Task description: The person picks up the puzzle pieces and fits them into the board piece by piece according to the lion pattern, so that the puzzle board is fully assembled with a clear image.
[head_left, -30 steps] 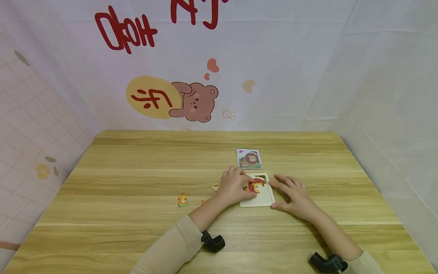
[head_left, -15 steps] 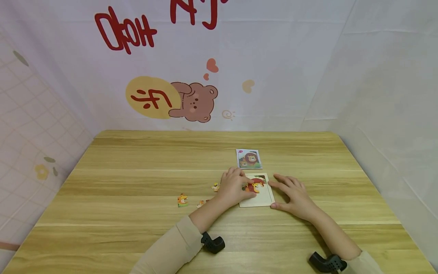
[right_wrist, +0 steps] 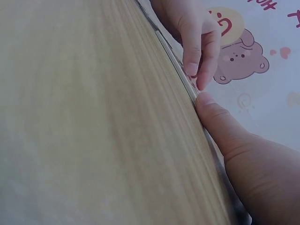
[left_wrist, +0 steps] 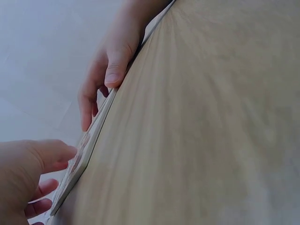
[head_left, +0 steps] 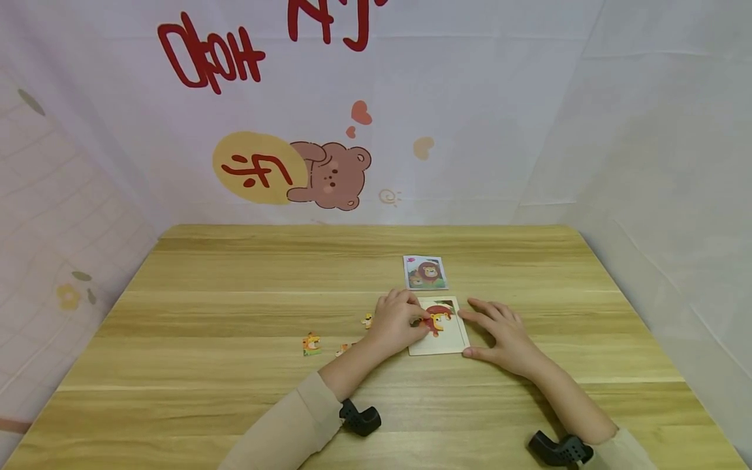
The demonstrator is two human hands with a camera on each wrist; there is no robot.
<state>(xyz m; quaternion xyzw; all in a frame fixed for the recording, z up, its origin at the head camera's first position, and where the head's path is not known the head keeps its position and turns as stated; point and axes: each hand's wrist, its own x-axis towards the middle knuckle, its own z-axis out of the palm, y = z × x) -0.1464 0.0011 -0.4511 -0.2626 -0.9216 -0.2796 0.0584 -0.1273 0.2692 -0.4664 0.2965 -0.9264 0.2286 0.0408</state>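
A pale square puzzle board (head_left: 449, 343) lies on the table, with red and yellow lion puzzle pieces (head_left: 439, 321) in its upper part. My left hand (head_left: 397, 323) reaches over its left side, thumb and index finger pinching a red puzzle piece (head_left: 427, 321) mostly covered by the fingers. In the right wrist view, the left fingertips (right_wrist: 200, 79) are close together just above the board. At the board's right edge, my right hand (head_left: 502, 336) is spread, with the thumb touching the near corner and the index finger touching the side.
Behind the board lies a lion picture card (head_left: 425, 273). Left of the left hand are loose pieces: an orange and green one (head_left: 311, 344), a small yellow one (head_left: 367, 320) and one (head_left: 343, 350) partly behind the forearm. A printed cloth (head_left: 470, 98) hangs behind the wooden table (head_left: 235, 274).
My left thumb and index finger have drawn back slightly to the left, uncovering more of the lion pieces. A red part now shows lower on the board. The right hand stays against the edge.
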